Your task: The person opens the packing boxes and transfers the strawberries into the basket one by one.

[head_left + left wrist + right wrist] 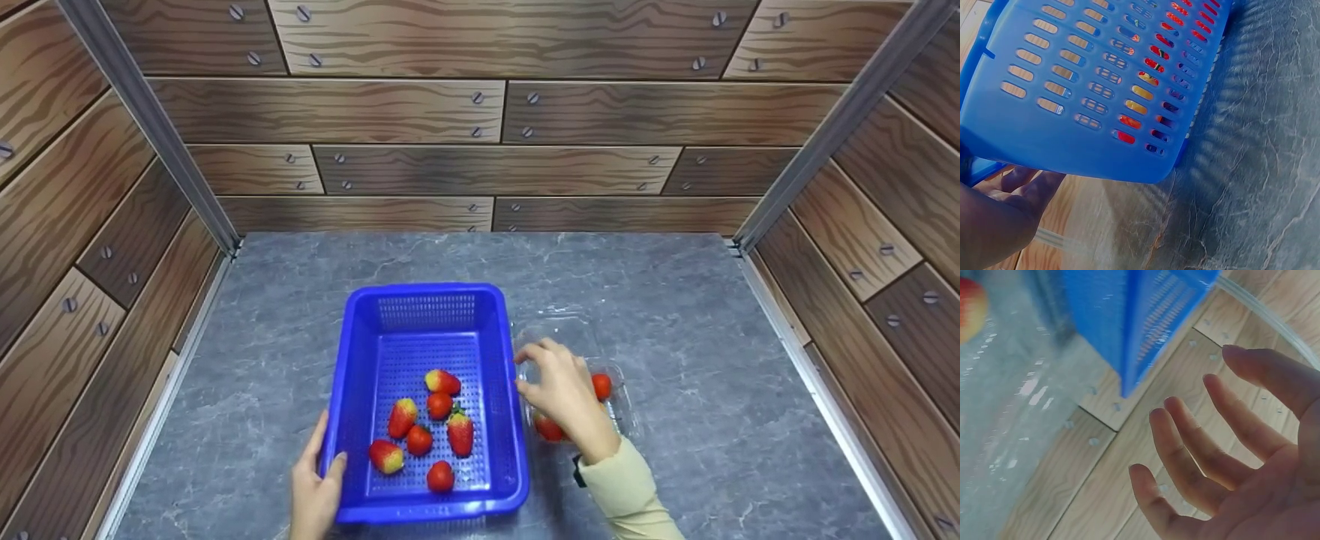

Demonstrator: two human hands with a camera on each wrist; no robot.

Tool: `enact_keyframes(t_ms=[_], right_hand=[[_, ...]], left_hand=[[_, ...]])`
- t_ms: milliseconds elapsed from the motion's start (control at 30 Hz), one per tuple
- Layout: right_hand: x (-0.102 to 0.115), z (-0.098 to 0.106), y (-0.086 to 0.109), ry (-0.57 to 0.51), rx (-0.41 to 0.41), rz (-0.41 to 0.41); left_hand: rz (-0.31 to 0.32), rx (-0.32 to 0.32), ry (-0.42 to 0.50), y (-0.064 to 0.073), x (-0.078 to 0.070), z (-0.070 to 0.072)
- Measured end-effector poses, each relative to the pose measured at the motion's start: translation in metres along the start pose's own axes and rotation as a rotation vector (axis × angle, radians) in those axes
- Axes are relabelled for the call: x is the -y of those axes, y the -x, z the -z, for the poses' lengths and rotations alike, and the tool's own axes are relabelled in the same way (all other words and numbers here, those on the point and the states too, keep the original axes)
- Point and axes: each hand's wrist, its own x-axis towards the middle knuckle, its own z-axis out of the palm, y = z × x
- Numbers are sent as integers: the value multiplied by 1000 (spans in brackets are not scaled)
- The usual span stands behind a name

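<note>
My left hand (315, 487) grips the left rim of a blue plastic basket (517, 457), thumb on top and fingers along the outside wall. Inside the basket lie several strawberries (460, 435), red with some yellow tips. The left wrist view shows the slotted basket wall (1072, 140) close up, with fruit colours behind the slots. My right hand (559, 386) hovers just right of the basket, over a clear plastic container (626, 416). Its fingers are spread and slightly bent with nothing in them, as the right wrist view shows. More red strawberries (601, 386) lie in the container, partly hidden by that hand.
A grey marbled tabletop (720, 337) carries everything. The container's clear lid (559, 326) lies folded back on its far side. Wood-patterned walls (405, 112) with metal corner posts (161, 127) enclose the back and both sides.
</note>
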Motion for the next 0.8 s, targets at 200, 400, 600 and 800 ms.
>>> enact_keyframes(t_ms=[200,400,600,800], right_hand=[[-23,-15,6,5,34,-32],[-41,-27,13,-9,66,-87],[-54,-38,20,-5,111,-133],[-63,-49,24,5,139,-148]], left_hand=[[11,16,-3,-1,0,1],[14,20,-10,-2,-1,1],[15,15,-4,-1,-1,0],[13,13,0,-1,-1,0]])
